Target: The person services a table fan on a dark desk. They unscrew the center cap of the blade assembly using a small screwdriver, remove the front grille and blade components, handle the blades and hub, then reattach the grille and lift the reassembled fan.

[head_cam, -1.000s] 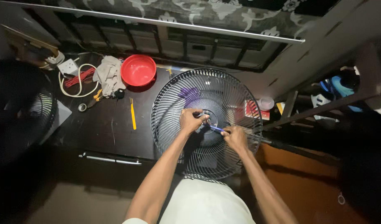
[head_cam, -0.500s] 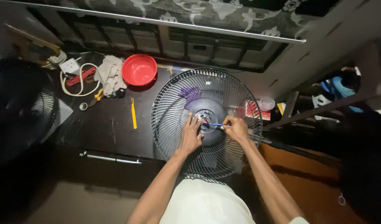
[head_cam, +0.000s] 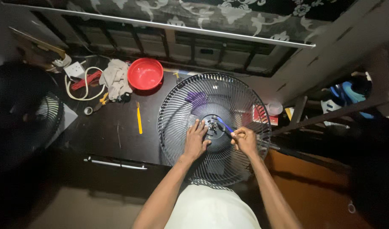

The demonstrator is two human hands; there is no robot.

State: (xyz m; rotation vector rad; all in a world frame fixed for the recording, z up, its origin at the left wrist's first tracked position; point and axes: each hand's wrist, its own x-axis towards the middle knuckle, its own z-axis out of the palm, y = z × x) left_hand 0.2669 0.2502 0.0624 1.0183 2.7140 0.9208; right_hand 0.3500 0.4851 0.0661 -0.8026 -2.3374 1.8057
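A round black wire fan guard (head_cam: 177, 106) lies flat on the dark table (head_cam: 114, 127) in front of me. My left hand (head_cam: 196, 140) presses flat on the guard beside its central hub (head_cam: 212, 126), fingers spread. My right hand (head_cam: 244, 140) is closed around a blue-handled screwdriver (head_cam: 223, 125) whose tip points into the hub. Both hands sit just below and either side of the hub.
A red bowl (head_cam: 145, 73), a grey rag (head_cam: 117, 77), a coiled white cable (head_cam: 82, 87) and a yellow tool (head_cam: 139, 119) lie on the table's left half. Another black fan (head_cam: 25, 114) stands at far left. Shelving with blue items (head_cam: 351, 91) is at right.
My view has shifted slightly. My left hand has settled flat beside the hub, and my right hand has drawn a little right, keeping the screwdriver on the hub.
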